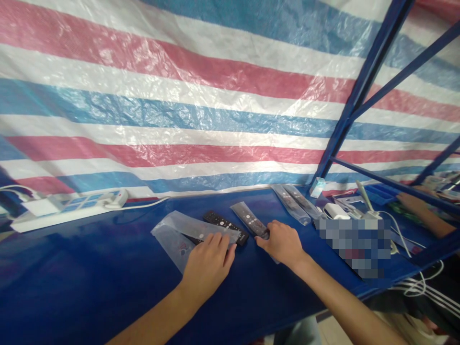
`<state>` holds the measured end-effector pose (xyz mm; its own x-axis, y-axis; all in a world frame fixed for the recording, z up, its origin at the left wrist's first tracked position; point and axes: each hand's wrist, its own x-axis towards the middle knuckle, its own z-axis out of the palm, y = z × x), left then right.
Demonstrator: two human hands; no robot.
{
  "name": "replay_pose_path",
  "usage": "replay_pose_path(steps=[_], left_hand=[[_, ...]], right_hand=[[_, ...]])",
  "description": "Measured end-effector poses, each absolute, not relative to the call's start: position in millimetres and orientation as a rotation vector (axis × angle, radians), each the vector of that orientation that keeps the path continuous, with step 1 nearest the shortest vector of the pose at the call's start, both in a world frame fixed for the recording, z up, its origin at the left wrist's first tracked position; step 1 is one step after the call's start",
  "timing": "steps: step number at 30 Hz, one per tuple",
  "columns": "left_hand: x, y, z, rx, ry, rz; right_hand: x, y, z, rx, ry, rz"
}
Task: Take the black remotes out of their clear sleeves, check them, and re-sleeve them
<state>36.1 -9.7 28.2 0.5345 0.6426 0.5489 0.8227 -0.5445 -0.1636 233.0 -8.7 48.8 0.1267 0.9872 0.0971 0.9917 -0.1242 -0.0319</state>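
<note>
My left hand point(210, 261) is closed over a black remote control point(194, 239) and a clear plastic bag point(171, 229). The bag spreads out to the left; whether that remote lies inside or under it I cannot tell. Just beyond my fingers is a bare black remote point(218, 219), partly overlapped by the plastic. My right hand point(282, 242) grips the near end of another remote in a clear sleeve point(249, 216), which lies on the blue table point(108, 268). My fingers hide its near end.
Two bagged remotes point(293, 203) lie at the back right. Beyond them are a small box point(317, 187), a white charger point(337, 211) and cables. A white power strip point(72, 211) sits back left. Blue metal frame bars point(345, 120) rise at right, near another person's arm point(427, 215).
</note>
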Motion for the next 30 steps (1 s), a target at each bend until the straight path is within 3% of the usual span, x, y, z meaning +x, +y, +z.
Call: replay_pose_path(steps=[11, 17, 23, 30], left_hand=[[34, -11, 24, -2.275, -1.132, -0.792], [41, -10, 29, -2.282, -1.264, -0.758], [41, -9, 35, -2.408, -1.475, -0.541], [37, -13, 47, -2.529, -1.636, -0.235]], right_hand=[[278, 34, 52, -2.554, -1.711, -0.232], [264, 22, 55, -2.407, -1.766, -0.431], [223, -8, 58, -1.896, -2.269, 0.192], [199, -3, 58, -1.943, -2.278, 0.159]])
